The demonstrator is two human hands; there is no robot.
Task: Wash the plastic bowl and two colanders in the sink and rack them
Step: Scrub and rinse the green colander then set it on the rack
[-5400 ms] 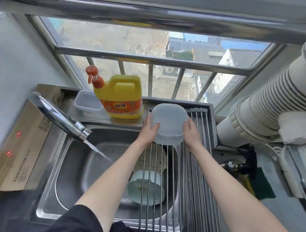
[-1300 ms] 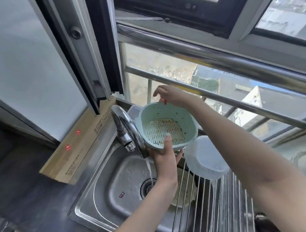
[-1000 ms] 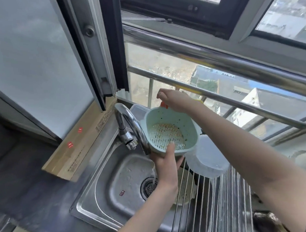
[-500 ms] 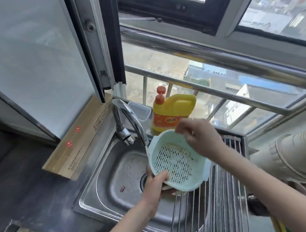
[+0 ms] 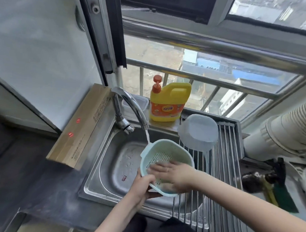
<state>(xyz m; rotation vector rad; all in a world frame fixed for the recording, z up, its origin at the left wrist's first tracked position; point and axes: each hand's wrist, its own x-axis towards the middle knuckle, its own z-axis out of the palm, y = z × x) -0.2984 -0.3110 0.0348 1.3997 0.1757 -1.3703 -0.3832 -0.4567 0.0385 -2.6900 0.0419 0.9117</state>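
**Green colander under running tap, both hands on it**

Pale green colander (image 5: 166, 152) held over the sink (image 5: 110, 167), tilted, its opening facing up toward the camera. Left hand (image 5: 141, 184) grips the near-left rim, grip clamped on the colander with fingers curled under the edge. Right hand (image 5: 174, 172) is inside the colander, fingers straight and spread flat on the perforated bottom, grip apart, pressing not clasping. Water stream (image 5: 147, 136) runs from the faucet (image 5: 131, 106) and lands on the colander's far-left rim.

Translucent plastic bowl (image 5: 199, 132) sits upside down, tilted, at the far end of the roll-up rack (image 5: 223, 172), which lies across the right part of the sink. Second colander not visible; can't tell where it is.

Yellow detergent bottle (image 5: 169, 102) with orange pump stands on the ledge behind the sink, clear lidded container (image 5: 142, 103) just left of it. Cardboard box (image 5: 84, 126) lies on the surface left of the sink. White ribbed duct (image 5: 282, 129) at far right.
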